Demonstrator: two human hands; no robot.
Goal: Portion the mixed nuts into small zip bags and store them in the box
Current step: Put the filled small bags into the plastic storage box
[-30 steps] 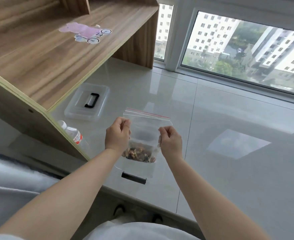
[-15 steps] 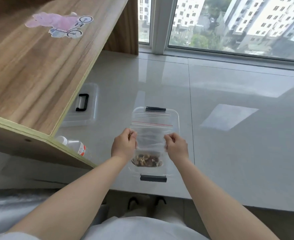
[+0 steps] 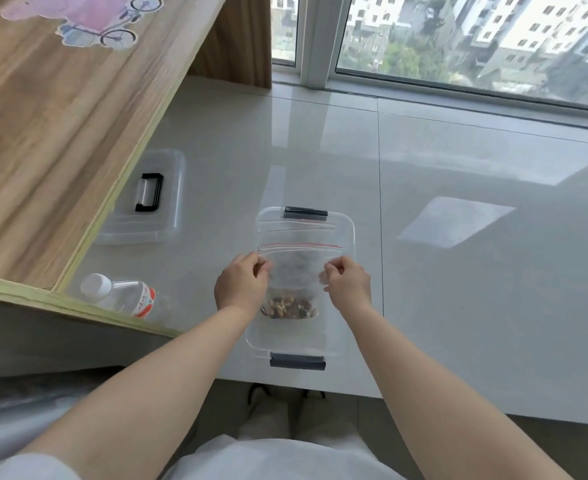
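A clear zip bag [image 3: 297,268] with a red seal line holds mixed nuts [image 3: 289,307] at its bottom. My left hand [image 3: 242,285] pinches the bag's left edge and my right hand [image 3: 348,282] pinches its right edge. The bag hangs low inside the open clear plastic box [image 3: 349,233], which has dark latches at its far and near ends. More red seal lines show deeper in the box beyond the bag.
The box's clear lid [image 3: 147,199] with a black handle lies to the left, partly under the wooden shelf [image 3: 60,133]. A plastic bottle [image 3: 122,297] lies at the shelf's edge. White glossy counter [image 3: 458,271] spreads to the right; a window is behind.
The view tilted down and the box came fully into sight. Both hands lowered the nut bag into the box.
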